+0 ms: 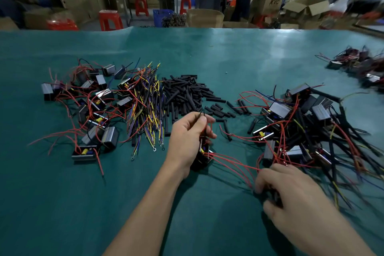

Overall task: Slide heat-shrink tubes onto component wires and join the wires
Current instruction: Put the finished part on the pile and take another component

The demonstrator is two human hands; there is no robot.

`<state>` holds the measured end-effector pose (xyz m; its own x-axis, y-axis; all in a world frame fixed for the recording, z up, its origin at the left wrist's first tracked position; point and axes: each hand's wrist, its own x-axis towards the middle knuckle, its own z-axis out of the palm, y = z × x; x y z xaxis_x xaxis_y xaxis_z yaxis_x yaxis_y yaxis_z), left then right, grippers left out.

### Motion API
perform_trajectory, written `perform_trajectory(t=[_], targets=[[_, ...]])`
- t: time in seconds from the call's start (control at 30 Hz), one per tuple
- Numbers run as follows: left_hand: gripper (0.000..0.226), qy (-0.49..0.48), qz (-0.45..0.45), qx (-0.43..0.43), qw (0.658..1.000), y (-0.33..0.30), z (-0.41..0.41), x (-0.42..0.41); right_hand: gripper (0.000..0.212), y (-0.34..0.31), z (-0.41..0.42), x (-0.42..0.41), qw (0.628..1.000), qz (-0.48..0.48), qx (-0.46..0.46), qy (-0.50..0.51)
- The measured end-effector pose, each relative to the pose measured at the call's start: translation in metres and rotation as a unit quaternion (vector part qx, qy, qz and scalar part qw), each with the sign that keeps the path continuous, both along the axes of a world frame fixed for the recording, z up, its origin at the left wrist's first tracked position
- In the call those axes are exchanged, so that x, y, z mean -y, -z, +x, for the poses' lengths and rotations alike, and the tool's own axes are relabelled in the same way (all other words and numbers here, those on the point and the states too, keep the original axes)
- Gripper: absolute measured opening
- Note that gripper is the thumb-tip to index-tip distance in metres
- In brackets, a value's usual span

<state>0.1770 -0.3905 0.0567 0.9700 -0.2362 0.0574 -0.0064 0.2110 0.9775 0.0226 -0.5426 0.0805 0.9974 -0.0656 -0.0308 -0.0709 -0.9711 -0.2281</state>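
Fingers of the left hand (188,137) curl round a small black component (202,157), with thumb and forefinger pinching thin dark wire ends above it; fingers of the right hand (291,191) are bent round something dark, apparently a short black tube, though blur keeps me from telling just what. Both hands work just in from the near edge of the table (62,203), a little right of its middle, and red wires (232,162) run from the component across to the right hand.

Largest on the green surface is the tangle of finished units (307,127) toward the right edge, grey-cased blocks with long black-sleeved leads trailing to the near right corner. Opposite it, toward the left edge, lies a looser scatter of bare components (89,106) with red leads. Between these, nearer the middle, sits a bundle of coloured wires (145,106) in yellow, blue, black and orange, some ending in ring terminals. Just beside it on the right is the pile of black heat-shrink tubes (185,93), with strays spilling toward the right-hand tangle. A smaller blurred heap of units (361,66) rests by the far right corner.
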Motion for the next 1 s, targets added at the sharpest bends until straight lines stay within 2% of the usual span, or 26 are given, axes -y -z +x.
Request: perform_trajectory(t=[0.1, 0.27, 0.3, 0.37, 0.43, 0.5, 0.57, 0.63, 0.73, 0.8, 0.9, 1.0], targets=[[0.024, -0.006, 0.024, 0.016, 1.000, 0.001, -0.003, 0.002, 0.029, 0.007, -0.008, -0.009, 0.998, 0.019, 0.037, 0.042], [0.022, -0.023, -0.015, -0.012, 1.000, 0.002, -0.002, 0.006, 0.044, -0.009, -0.028, 0.001, 0.969, 0.161, 0.163, 0.095], [0.021, -0.025, -0.028, -0.019, 0.999, 0.002, -0.001, 0.007, 0.039, -0.017, -0.028, 0.002, 0.957, 0.191, 0.200, 0.092], [0.019, -0.029, -0.049, -0.031, 0.998, 0.003, 0.000, 0.008, 0.014, -0.031, -0.014, 0.000, 0.933, 0.224, 0.272, 0.074], [0.019, -0.035, -0.056, -0.031, 0.997, 0.005, 0.002, 0.007, 0.010, -0.044, 0.014, -0.005, 0.927, 0.179, 0.325, 0.056], [0.018, -0.036, -0.052, -0.024, 0.998, 0.007, 0.003, 0.006, 0.017, -0.048, 0.047, -0.006, 0.941, 0.119, 0.314, 0.038], [0.018, -0.027, -0.050, -0.017, 0.998, 0.009, 0.004, 0.005, 0.014, -0.043, 0.071, -0.005, 0.970, 0.087, 0.226, 0.028], [0.017, -0.012, -0.052, -0.013, 0.999, 0.008, 0.004, 0.005, 0.010, -0.033, 0.078, -0.008, 0.976, 0.085, 0.197, 0.025], [0.018, -0.013, -0.032, 0.016, 0.999, 0.007, 0.007, 0.005, 0.039, -0.019, 0.078, -0.028, 0.978, 0.078, 0.191, -0.004], [0.018, -0.020, -0.011, 0.032, 0.999, 0.008, 0.007, 0.005, 0.047, -0.007, 0.078, -0.039, 0.984, 0.062, 0.168, -0.018], [0.025, -0.077, 0.067, 0.078, 0.992, 0.014, 0.006, 0.005, 0.031, 0.004, 0.076, -0.038, 0.972, 0.104, 0.209, -0.001], [0.034, -0.121, 0.110, 0.099, 0.982, 0.017, 0.004, 0.008, 0.017, 0.009, 0.073, -0.032, 0.961, 0.072, 0.267, 0.015]])
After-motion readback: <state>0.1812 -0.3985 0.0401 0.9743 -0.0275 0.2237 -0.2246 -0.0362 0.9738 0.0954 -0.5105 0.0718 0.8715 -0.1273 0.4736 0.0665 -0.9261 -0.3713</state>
